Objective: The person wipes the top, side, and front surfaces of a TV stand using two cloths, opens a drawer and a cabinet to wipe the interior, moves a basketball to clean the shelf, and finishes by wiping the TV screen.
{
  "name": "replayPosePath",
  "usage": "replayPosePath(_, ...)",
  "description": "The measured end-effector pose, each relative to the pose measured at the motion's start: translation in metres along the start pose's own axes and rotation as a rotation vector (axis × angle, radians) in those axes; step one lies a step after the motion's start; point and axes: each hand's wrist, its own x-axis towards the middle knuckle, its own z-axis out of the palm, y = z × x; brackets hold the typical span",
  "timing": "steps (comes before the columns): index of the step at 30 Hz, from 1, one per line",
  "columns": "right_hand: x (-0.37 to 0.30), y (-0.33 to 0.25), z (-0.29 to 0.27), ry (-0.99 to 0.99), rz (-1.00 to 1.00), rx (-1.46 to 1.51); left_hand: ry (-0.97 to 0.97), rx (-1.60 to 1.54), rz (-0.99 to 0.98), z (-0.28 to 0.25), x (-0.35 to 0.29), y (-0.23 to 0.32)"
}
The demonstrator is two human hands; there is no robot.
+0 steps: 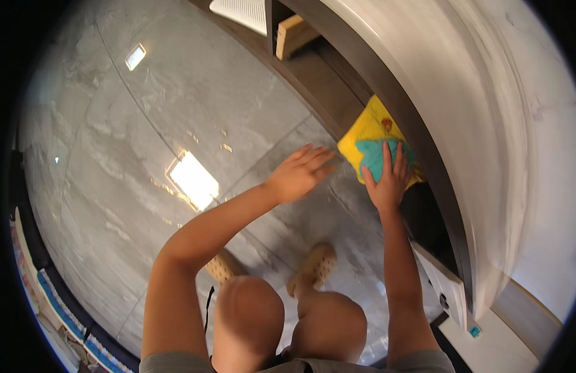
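My right hand [389, 181] rests on a teal cloth [373, 154], fingers spread across it and thumb at its left edge. Under the teal cloth lies a yellow cloth or soft pouch [362, 130] with a small reddish figure on it; its exact kind is unclear. Both sit at the opening of a low dark cabinet [337, 93], partly under its top edge. My left hand [300, 174] hovers over the floor just left of the yellow cloth, fingers apart and slightly blurred, holding nothing.
A cabinet door [442, 280] stands open at the lower right. Farther back, a wooden piece [294, 36] and a white ribbed object [241, 12] are at the cabinet. The pale marbled top [437, 81] curves above. Glossy grey tiles [114, 155] cover the floor.
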Motion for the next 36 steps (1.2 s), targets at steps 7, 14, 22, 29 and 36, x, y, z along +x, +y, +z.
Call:
replayPosePath(7,0.152,-0.127,0.047,0.247,-0.207,0.041,0.228,-0.237,-0.127,-0.008,-0.026,-0.06)
replayPosePath(14,0.226,-0.12,0.076,0.209,-0.333,0.318,0.292,-0.389,-0.418,-0.033,-0.105,-0.056)
replayPosePath(22,0.281,-0.052,0.065,0.215,-0.405,0.3,0.234,-0.451,-0.644,-0.029,-0.141,-0.051)
replayPosePath(29,0.121,0.061,0.038,-0.052,0.109,0.189,0.121,-0.595,-0.735,-0.034,-0.153,-0.055)
replayPosePath(36,-0.021,0.196,0.017,-0.019,0.732,-0.436,0.128,-0.774,-0.855,-0.003,-0.176,-0.058)
